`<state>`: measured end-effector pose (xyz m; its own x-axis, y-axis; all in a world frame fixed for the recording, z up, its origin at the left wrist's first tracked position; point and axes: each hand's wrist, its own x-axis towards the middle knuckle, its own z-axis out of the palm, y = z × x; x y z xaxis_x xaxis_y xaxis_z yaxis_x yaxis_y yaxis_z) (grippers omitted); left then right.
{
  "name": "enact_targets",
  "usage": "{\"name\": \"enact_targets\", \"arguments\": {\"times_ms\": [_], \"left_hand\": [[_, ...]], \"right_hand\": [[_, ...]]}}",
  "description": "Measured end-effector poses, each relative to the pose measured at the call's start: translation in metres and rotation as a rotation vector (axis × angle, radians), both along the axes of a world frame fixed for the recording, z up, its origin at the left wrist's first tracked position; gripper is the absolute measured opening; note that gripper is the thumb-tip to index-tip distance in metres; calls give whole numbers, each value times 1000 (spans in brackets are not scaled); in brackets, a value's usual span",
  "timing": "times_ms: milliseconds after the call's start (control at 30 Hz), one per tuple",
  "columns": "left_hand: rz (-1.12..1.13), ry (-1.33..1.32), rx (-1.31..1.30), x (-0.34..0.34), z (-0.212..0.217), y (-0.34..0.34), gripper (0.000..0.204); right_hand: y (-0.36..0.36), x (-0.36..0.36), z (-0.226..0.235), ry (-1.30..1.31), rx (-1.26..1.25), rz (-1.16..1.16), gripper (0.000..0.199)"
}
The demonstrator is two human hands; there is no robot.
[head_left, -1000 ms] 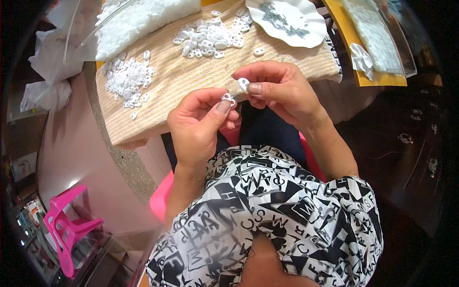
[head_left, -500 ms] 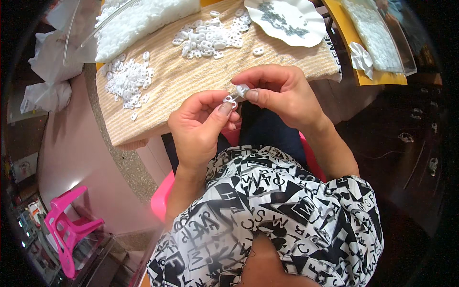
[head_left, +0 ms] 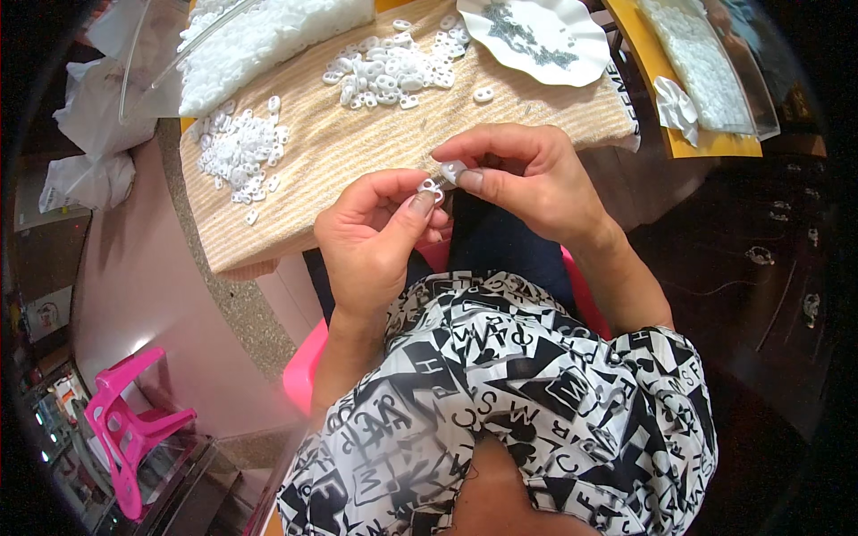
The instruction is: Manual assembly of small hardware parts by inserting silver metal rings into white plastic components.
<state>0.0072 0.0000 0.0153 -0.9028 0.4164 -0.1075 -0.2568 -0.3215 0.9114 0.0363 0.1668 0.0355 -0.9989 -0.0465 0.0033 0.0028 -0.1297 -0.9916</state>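
Over the near edge of the cloth-covered table, my left hand (head_left: pixel 371 228) pinches a small white two-holed plastic piece (head_left: pixel 431 188), like part of a cord lock, between thumb and fingers. My right hand (head_left: pixel 523 174) holds another white plastic piece (head_left: pixel 452 170) between thumb and forefinger, just up and right of the first. Between the two pieces runs a thin grey spring (head_left: pixel 440 180). My fingertips partly hide both pieces, so I cannot tell how far they are joined. Beyond my hands lie a pile of small two-holed pieces (head_left: pixel 239 152) and one of larger pieces (head_left: pixel 393 71).
A scalloped white plate (head_left: pixel 581 58) at the back right holds small grey springs. Clear bins of white pieces (head_left: pixel 259 49) stand at the back left and far right (head_left: pixel 697 67). A single white piece (head_left: pixel 483 95) lies on the striped cloth (head_left: pixel 331 143). A pink stool (head_left: pixel 134 420) stands left.
The white piece in my right hand has turned slightly. Both hands otherwise stay almost in place.
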Motion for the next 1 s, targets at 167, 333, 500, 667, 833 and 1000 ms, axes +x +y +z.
{"name": "enact_targets", "arguments": {"times_ms": [167, 333, 500, 667, 833, 1000], "left_hand": [[9, 10, 0, 2, 1, 1, 14], [19, 17, -2, 4, 3, 3, 13], [-2, 19, -6, 4, 3, 4, 14], [-16, 62, 18, 3, -3, 4, 15], [-26, 214, 123, 0, -14, 4, 19], [-43, 173, 115, -1, -18, 3, 23]], "right_hand": [[-3, 2, 1, 32, 79, -2, 20], [-7, 3, -2, 57, 85, -14, 22], [-10, 4, -1, -12, -60, -53, 12], [-6, 3, 2, 0, -124, 33, 9], [-6, 4, -4, -18, -134, 11, 10], [-2, 4, -10, 31, -103, 39, 8]]}}
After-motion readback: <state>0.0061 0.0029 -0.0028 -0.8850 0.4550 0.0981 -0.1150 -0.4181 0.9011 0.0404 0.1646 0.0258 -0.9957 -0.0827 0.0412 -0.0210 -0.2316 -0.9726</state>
